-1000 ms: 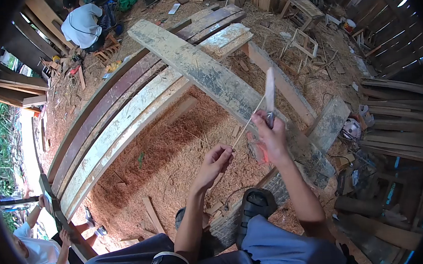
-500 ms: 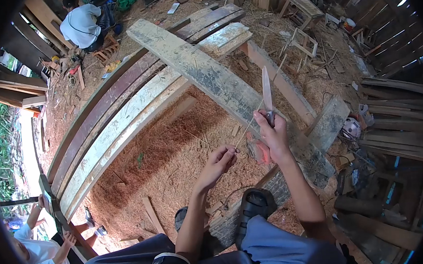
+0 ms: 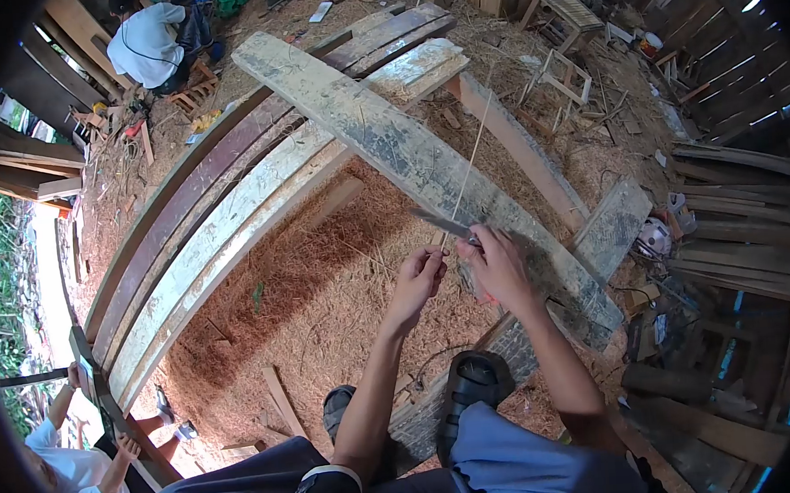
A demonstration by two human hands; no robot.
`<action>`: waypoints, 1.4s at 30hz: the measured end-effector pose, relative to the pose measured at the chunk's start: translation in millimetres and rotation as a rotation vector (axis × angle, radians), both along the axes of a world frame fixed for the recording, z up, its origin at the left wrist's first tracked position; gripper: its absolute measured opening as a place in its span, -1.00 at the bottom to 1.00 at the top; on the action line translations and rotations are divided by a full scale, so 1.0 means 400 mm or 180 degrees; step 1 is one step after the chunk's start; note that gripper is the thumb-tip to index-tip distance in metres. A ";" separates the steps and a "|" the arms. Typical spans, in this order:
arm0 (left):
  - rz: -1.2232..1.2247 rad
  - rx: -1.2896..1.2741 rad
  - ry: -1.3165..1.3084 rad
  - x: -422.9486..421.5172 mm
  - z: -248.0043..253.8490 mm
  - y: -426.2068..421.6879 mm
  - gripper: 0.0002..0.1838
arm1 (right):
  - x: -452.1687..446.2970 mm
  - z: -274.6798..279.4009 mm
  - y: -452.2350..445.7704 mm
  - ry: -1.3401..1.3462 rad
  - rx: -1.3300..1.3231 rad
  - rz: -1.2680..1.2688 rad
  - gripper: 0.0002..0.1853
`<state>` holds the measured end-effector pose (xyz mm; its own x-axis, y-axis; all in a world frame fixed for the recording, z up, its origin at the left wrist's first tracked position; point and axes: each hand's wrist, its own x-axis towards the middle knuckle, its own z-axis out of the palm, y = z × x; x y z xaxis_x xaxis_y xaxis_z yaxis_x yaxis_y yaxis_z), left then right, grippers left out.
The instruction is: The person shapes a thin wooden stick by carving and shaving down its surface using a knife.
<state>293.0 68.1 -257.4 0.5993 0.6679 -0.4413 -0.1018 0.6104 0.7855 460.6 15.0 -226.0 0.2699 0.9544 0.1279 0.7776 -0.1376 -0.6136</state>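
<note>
My left hand (image 3: 418,286) is closed in a pinch on the lower end of a thin wooden strip (image 3: 472,163), which slants up and to the right. My right hand (image 3: 499,267) is wrapped round the handle of a knife (image 3: 444,223). The blade points up and left and crosses the strip just above my left fingers; whether the edge touches the strip I cannot tell. Beyond both hands lies a long, stained wooden plank (image 3: 388,146), set diagonally over curved boards. Something reddish (image 3: 484,295), partly hidden by my right hand, lies below on the shavings.
Long curved boards (image 3: 220,236) arch across the left. A dark plank (image 3: 422,432) lies beneath my sandals (image 3: 474,387). Timber is stacked (image 3: 742,231) at right. One person (image 3: 148,48) crouches at the back left; another (image 3: 85,470) is at the lower left. Wood shavings cover the floor.
The knife has swung from pointing upright to pointing up and left, lying across the strip. My right hand has moved down and slightly left; the strip now stands steeper.
</note>
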 end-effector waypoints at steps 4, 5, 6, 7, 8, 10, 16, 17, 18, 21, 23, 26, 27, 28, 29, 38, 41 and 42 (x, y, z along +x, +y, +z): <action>0.0057 -0.0093 -0.0167 0.034 -0.048 0.007 -0.81 | 0.019 -0.021 -0.012 -0.0661 -0.0110 0.0141 -0.58; 0.0079 -0.0115 -0.0199 0.043 -0.056 0.008 -0.81 | 0.020 -0.021 -0.013 -0.0711 -0.0229 0.0101 -0.58; 0.0119 -0.0152 -0.0167 0.051 -0.058 0.010 -0.81 | 0.023 -0.025 -0.013 -0.0714 -0.0347 0.0077 -0.58; 0.0159 -0.0189 -0.0136 0.061 -0.060 0.011 -0.81 | 0.029 -0.030 -0.010 -0.0720 -0.0465 0.0053 -0.57; 0.0198 -0.0224 -0.0107 0.070 -0.061 0.012 -0.81 | 0.034 -0.033 -0.007 -0.0725 -0.0581 0.0029 -0.57; 0.0238 -0.0229 -0.0085 0.083 -0.066 0.014 -0.80 | 0.040 -0.029 -0.002 -0.0613 -0.0596 0.0049 -0.58; 0.0255 -0.0293 0.0101 0.100 -0.091 0.016 -0.82 | 0.058 -0.070 0.001 -0.0637 -0.0433 0.0166 -0.63; 0.0255 -0.0257 0.0128 0.101 -0.099 0.015 -0.81 | 0.060 -0.074 0.000 -0.0682 -0.0441 0.0218 -0.64; 0.0253 -0.0241 0.0149 0.102 -0.104 0.015 -0.81 | 0.064 -0.076 0.001 -0.0698 -0.0436 0.0236 -0.65; 0.0247 -0.0185 0.0192 0.102 -0.112 0.012 -0.81 | 0.075 -0.088 0.001 -0.0826 -0.0222 0.0329 -0.69; 0.0252 -0.0128 0.0183 0.101 -0.104 0.009 -0.81 | 0.082 -0.098 0.000 -0.1025 0.0194 0.0449 -0.71; 0.0276 -0.0174 0.0122 0.105 -0.122 0.004 -0.80 | 0.079 -0.089 0.005 -0.1136 0.0352 0.0423 -0.74; 0.0287 -0.0158 0.0153 0.105 -0.121 0.003 -0.80 | 0.077 -0.091 0.005 -0.1107 0.0340 0.0404 -0.75; 0.0295 -0.0141 0.0181 0.104 -0.120 0.002 -0.80 | 0.076 -0.093 0.004 -0.1083 0.0327 0.0381 -0.75; 0.0304 -0.0123 0.0204 0.105 -0.118 0.002 -0.80 | 0.076 -0.094 0.004 -0.1063 0.0316 0.0359 -0.75; 0.0653 0.1090 0.0541 0.119 -0.158 -0.022 -0.79 | 0.082 -0.089 0.014 -0.1030 0.0340 0.0396 -0.74; 0.0648 0.1265 0.0668 0.107 -0.165 -0.033 -0.78 | 0.078 -0.081 0.018 -0.0918 0.0541 0.0409 -0.73; 0.0682 0.1321 0.0761 0.105 -0.153 -0.033 -0.77 | 0.078 -0.089 0.019 -0.0962 0.0527 0.0421 -0.74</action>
